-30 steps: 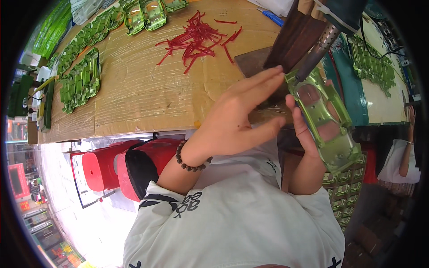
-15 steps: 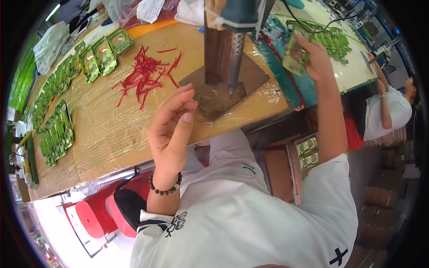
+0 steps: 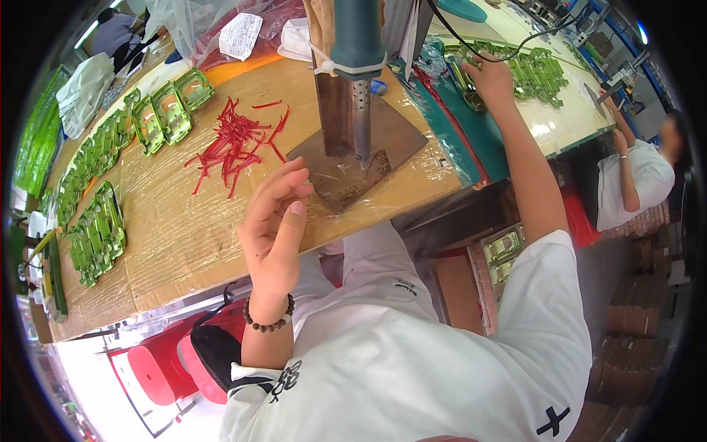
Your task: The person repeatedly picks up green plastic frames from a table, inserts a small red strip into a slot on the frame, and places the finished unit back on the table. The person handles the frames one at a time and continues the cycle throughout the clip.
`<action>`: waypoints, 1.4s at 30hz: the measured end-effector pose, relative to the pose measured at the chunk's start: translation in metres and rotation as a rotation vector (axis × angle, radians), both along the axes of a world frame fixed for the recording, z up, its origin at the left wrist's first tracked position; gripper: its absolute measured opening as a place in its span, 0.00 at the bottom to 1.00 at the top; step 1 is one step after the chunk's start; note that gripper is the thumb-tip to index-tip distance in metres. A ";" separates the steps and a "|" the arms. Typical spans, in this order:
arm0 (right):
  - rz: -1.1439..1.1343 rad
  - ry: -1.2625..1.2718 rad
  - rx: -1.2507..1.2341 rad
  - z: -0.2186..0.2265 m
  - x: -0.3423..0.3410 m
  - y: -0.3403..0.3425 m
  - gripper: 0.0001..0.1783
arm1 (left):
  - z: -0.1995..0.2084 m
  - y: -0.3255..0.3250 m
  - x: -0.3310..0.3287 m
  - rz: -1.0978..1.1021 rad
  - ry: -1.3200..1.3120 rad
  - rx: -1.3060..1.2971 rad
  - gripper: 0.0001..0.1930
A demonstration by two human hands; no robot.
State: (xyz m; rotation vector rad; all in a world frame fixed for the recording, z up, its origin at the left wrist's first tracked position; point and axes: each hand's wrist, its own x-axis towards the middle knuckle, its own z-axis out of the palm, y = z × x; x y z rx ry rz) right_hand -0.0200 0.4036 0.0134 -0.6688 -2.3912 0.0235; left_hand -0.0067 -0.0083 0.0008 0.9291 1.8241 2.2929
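Far right, my right hand (image 3: 493,82) has its fingers closed at the edge of a shiny green plastic part (image 3: 472,94), beside several similar green parts (image 3: 536,74); its fingertips are partly hidden. My left hand (image 3: 274,221) hovers over the table's front edge with nothing in it, fingers loosely bent and thumb apart. Just beyond it lies a brown metal plate (image 3: 398,131). Above the plate stands an upright teal-bodied tool (image 3: 359,37) with a perforated metal barrel, its tip at the plate. A heap of thin red strips (image 3: 232,140) lies left of the plate.
Green plastic parts (image 3: 171,110) line the table's left side, with a further cluster (image 3: 99,236) nearer me. A black cable (image 3: 508,57) crosses above the right-hand parts. Red stools (image 3: 158,368) stand below. A co-worker in a white shirt (image 3: 633,173) sits at the right.
My right hand has carried the green plastic part away from me, to the other green parts at the far right. My left hand keeps nearly the same pose. The whole view has shifted slightly.
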 end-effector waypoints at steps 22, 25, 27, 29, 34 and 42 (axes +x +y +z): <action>0.036 0.384 -0.334 0.016 0.128 -0.051 0.16 | 0.012 -0.093 -0.005 0.504 0.389 -0.411 0.12; 1.060 -0.093 -0.696 0.006 0.169 -0.169 0.15 | 0.019 -0.149 -0.053 0.870 0.576 -0.753 0.16; 1.556 -0.517 -0.681 0.007 0.131 -0.243 0.16 | 0.020 -0.188 -0.084 1.093 0.663 -1.167 0.24; 1.409 -0.301 -0.361 0.002 0.108 -0.305 0.15 | 0.008 -0.230 -0.116 1.280 0.518 -1.356 0.29; 1.090 0.060 0.034 0.015 0.037 -0.360 0.10 | 0.016 -0.238 -0.130 1.143 0.303 -1.491 0.36; 0.929 -0.487 0.229 0.028 -0.012 -0.351 0.16 | 0.020 -0.232 -0.101 0.920 0.445 -1.348 0.34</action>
